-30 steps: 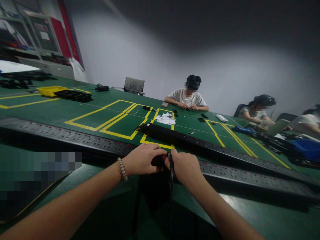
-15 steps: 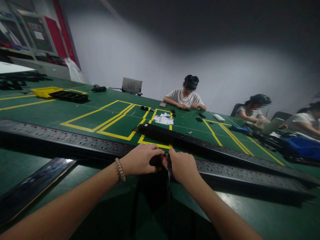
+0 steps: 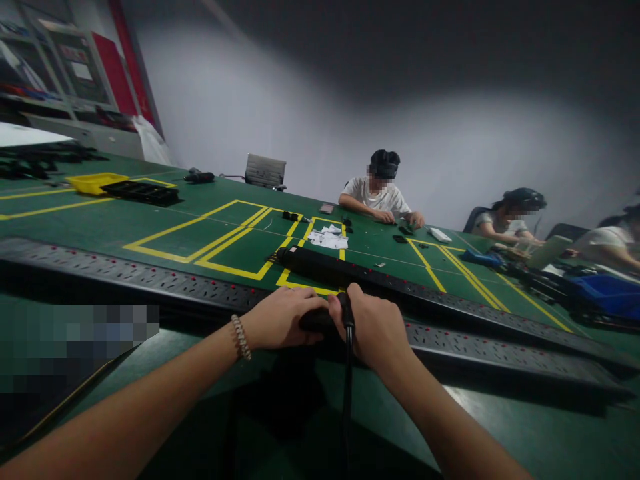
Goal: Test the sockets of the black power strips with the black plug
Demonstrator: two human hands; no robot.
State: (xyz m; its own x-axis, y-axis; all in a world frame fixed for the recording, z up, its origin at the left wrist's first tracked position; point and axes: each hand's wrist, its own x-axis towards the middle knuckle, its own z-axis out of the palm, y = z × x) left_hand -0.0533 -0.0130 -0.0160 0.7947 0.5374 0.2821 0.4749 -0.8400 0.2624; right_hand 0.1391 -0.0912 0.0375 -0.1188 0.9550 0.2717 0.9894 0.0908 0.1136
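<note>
My right hand [image 3: 375,323] is closed around a black cable plug [image 3: 345,310], its black cable [image 3: 347,400] hanging down past the near table edge. Just left of it, my left hand [image 3: 287,317] is wrapped round a dark object [image 3: 316,321], mostly covered by the fingers, so its kind is not clear. Both hands are close together over a long black perforated bar [image 3: 200,280] with rows of slots and red dots. Behind it lies a second such bar [image 3: 430,303], its left end in a black sleeve [image 3: 315,263].
Yellow tape marks the green table [image 3: 165,230]. White paper scraps [image 3: 329,237] lie beyond the bars. A yellow tray [image 3: 95,183], a black tray [image 3: 143,192] and a power drill [image 3: 199,176] stand far left. A dark panel is at near left. Co-workers [image 3: 383,190] sit opposite and at right.
My right hand has shifted slightly right with the plug, drawing a little away from my left hand. The left hand is almost still. The co-worker opposite has moved their hands to the right.
</note>
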